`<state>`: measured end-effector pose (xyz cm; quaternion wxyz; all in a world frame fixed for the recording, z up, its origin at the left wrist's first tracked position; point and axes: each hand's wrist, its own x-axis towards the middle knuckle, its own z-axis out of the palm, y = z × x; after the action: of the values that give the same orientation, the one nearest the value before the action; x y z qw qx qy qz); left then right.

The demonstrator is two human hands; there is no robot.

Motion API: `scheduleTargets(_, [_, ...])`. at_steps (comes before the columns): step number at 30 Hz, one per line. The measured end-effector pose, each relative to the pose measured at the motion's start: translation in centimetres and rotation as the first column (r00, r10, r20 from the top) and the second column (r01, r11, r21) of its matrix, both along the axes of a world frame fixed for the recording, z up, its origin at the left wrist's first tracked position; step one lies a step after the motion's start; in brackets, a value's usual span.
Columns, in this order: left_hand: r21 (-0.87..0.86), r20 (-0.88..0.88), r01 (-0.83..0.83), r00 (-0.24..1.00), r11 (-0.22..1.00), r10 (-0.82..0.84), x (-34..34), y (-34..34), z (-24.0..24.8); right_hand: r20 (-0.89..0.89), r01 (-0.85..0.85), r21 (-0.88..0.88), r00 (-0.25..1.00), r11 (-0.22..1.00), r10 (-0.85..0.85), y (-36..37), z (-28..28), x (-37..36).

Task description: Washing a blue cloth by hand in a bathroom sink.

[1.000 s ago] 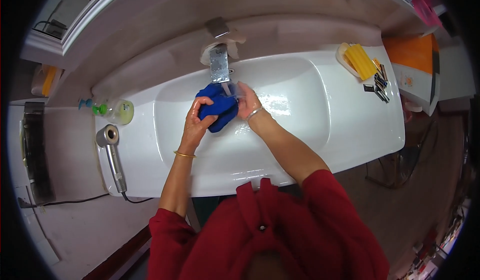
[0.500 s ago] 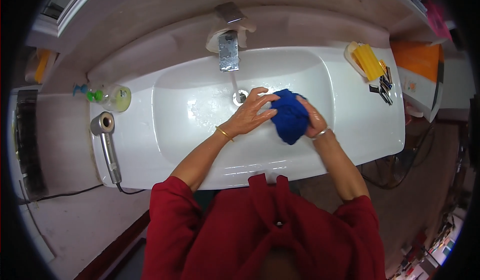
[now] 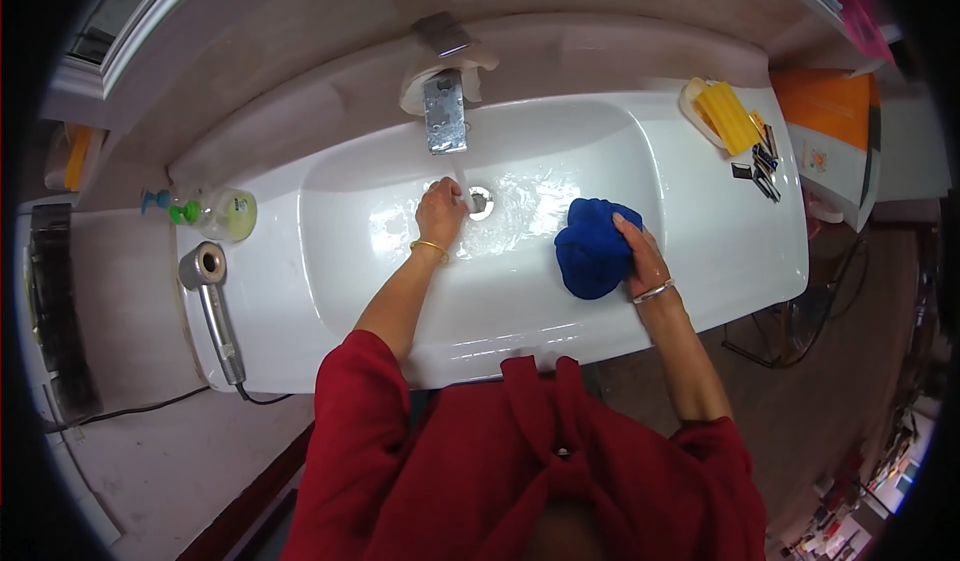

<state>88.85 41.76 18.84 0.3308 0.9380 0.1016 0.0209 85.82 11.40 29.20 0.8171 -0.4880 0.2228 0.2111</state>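
Observation:
A bunched, dark blue cloth [image 3: 596,251] hangs over the right part of the white washbasin [image 3: 350,291]. My right hand [image 3: 643,256] grips its right side, thumb on top and the other fingers mostly hidden. My left hand [image 3: 440,211], wet and with its fingers curled in, is beside the thin stream of water from the metal tap [image 3: 446,116]. Nothing shows in that hand. Just right of it lies the drain [image 3: 481,203], with water spread over the basin floor.
On the left rim lie a pump bottle [image 3: 232,215] of yellowish liquid and a silver hair dryer [image 3: 213,306] with its cord. At the right rim are a yellow soap-like block [image 3: 728,118] in a dish and several small dark clips [image 3: 763,171]. An orange-and-white box [image 3: 830,136] stands beyond.
My left hand has left the cloth's side and moved left to the water stream, its fingers curling. The cloth, in my right hand, has shifted slightly right and nearer to me.

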Motion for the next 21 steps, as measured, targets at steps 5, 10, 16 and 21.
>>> scheduleTargets(5, [0.021, -0.075, -0.131, 0.988, 0.991, 0.132, 1.4, 0.0, 0.0, 0.001, -0.011, -0.013, 1.0, 1.0, 0.011, 1.3, -0.3, 0.0])
scheduleTargets(10, [0.072, -0.137, -0.097, 0.985, 0.993, 0.106, 1.7, -0.6, 1.5, -0.004, -0.03, 0.015, 1.0, 0.999, 0.031, 4.0, -0.3, 0.0])
scheduleTargets(16, [-0.2, -0.221, -0.029, 0.975, 0.979, -0.016, -1.2, 1.4, -0.9, 0.044, -0.187, 0.309, 0.982, 0.933, 0.183, 10.4, 3.7, 0.7])
scheduleTargets(21, [-0.859, -0.51, -0.506, 0.833, 0.077, -0.214, -4.2, -0.9, 6.2, -0.009, -0.166, -0.25, 0.986, 0.954, 0.169, 7.9, -4.3, 2.3])
